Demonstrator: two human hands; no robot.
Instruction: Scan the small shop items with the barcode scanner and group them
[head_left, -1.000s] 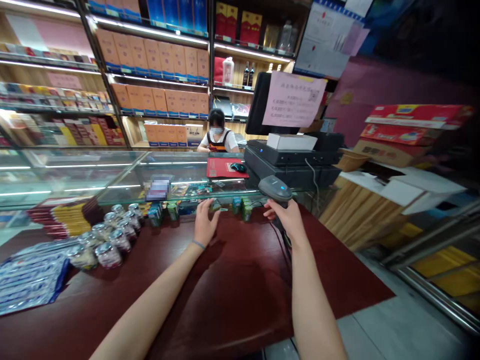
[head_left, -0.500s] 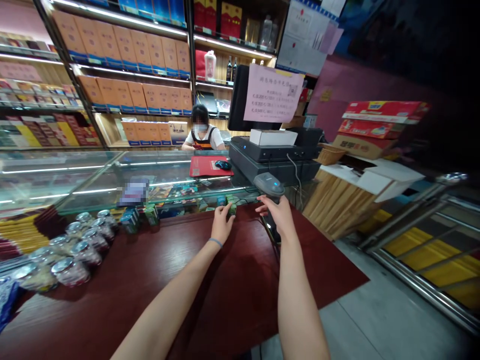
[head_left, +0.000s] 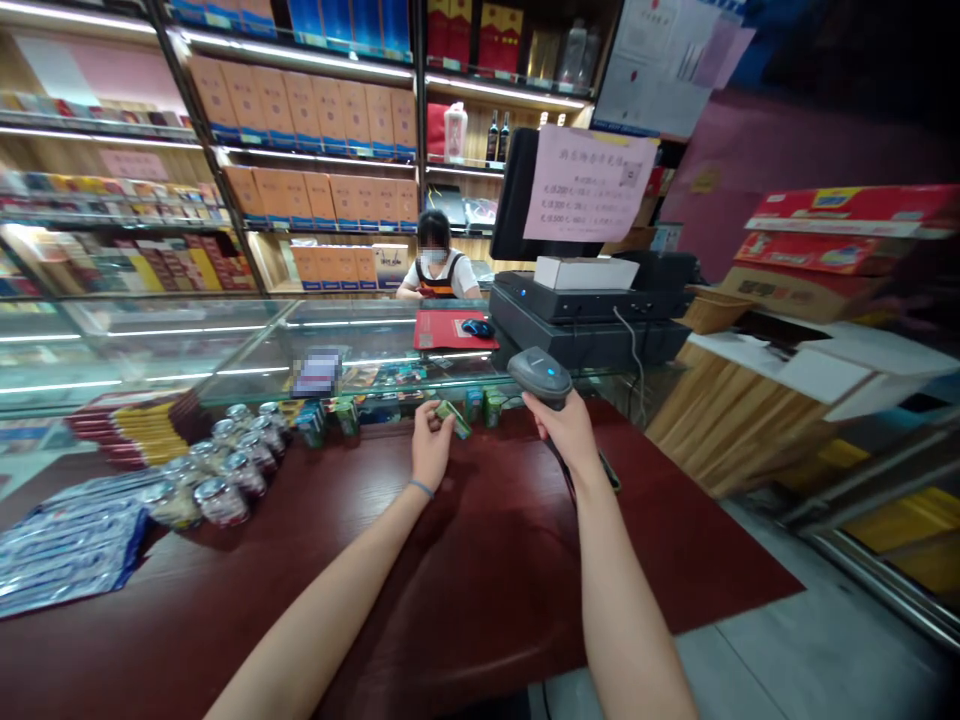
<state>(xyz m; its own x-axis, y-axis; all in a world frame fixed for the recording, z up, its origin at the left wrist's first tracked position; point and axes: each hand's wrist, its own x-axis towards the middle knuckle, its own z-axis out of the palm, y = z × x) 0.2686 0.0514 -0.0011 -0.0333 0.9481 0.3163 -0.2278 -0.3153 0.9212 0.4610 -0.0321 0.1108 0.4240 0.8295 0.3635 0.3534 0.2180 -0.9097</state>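
Observation:
My right hand (head_left: 571,428) is closed around the handle of a dark grey barcode scanner (head_left: 538,374), whose head with a small blue light points away to the left. My left hand (head_left: 433,448), a thin blue band at its wrist, pinches a small green box (head_left: 453,418) above the dark red counter (head_left: 480,560). Just past that box, several like small green boxes (head_left: 491,408) stand against the glass case. A phone-like dark object (head_left: 610,472) lies partly hidden behind my right wrist.
Several lidded jars (head_left: 223,500) and blue packets (head_left: 71,545) lie on the left. Beyond stands a glass display case (head_left: 360,335) bearing a red mat (head_left: 448,330). A person (head_left: 437,262) sits behind it. The cash register (head_left: 592,315) is back right.
My right hand has closed on the barcode scanner and lifted it. The left hand has taken a small green box and drawn it back leftward. The view has shifted left.

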